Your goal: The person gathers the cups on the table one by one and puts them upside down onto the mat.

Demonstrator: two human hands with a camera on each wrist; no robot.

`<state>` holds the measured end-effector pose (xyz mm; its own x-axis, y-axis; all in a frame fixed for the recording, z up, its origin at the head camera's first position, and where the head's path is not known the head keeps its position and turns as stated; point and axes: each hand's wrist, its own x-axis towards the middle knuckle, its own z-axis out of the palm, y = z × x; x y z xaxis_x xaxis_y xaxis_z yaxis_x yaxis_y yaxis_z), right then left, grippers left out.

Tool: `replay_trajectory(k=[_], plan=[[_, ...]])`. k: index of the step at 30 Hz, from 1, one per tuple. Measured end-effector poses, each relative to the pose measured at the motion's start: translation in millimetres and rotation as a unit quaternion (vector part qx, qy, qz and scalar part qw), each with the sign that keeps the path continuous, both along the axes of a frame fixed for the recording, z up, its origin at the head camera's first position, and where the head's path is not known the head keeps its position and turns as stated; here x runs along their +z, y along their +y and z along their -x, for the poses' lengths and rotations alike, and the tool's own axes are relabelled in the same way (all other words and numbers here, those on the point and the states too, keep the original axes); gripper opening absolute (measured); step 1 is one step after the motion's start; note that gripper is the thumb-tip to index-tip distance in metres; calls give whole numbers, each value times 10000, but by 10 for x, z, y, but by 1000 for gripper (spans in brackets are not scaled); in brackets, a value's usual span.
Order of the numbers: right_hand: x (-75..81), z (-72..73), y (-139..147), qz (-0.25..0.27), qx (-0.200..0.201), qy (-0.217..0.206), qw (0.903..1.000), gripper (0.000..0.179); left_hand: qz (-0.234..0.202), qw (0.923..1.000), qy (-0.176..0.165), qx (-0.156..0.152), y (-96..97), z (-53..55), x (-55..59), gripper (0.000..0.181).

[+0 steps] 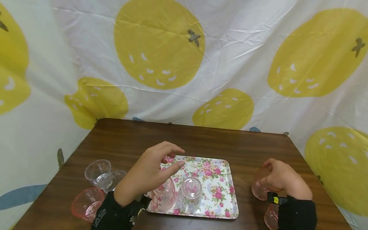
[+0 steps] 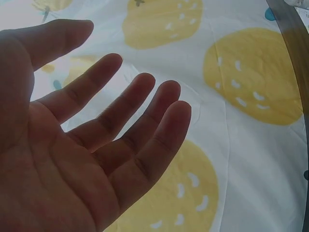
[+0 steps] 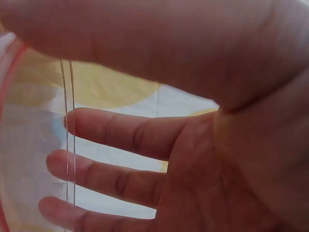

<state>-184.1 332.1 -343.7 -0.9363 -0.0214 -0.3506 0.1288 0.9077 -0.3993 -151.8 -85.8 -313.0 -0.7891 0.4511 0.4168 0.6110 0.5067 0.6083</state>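
My left hand hovers over the left part of a floral tray, its fingers relaxed and spread with nothing between them. In the left wrist view the palm and fingers show bare. On the tray, a pink-tinted cup and a clear cup stand upside down. To the right of the tray, my right hand grips a clear pink cup between thumb and fingers. In the right wrist view, the cup's red rim shows at the left, with fingertips behind its clear wall.
Left of the tray stand two clear cups close together and a pink cup. Another pink cup stands partly hidden by the right wrist. A lemon-print cloth hangs behind the brown wooden table.
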Motion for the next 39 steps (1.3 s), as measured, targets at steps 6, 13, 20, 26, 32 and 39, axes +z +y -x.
replay_trajectory(k=[6, 13, 20, 26, 32, 39], plan=[[-12, 8, -6, -18, 20, -1, 10000, 78, 35, 10000, -25, 10, -5, 3, 2, 29], [90, -55, -6, -98, 5, 339, 9994, 89, 62, 10000, -54, 19, -7, 3, -1, 28], [176, -160, -37, -365, 287, 1300, 9904, 78, 86, 10000, -3, 51, -5, 9, -6, 28], [264, -256, -58, -243, 444, 1977, 9790, 76, 94, 9999, -19, 98, -11, 13, -19, 28], [349, -386, -114, 158, 674, 2885, 9550, 72, 52, 9999, 41, 88, -12, 17, -29, 28], [397, -473, -175, 1124, 670, 3408, 9310, 71, -15, 10000, 25, 84, -13, 19, -28, 29]])
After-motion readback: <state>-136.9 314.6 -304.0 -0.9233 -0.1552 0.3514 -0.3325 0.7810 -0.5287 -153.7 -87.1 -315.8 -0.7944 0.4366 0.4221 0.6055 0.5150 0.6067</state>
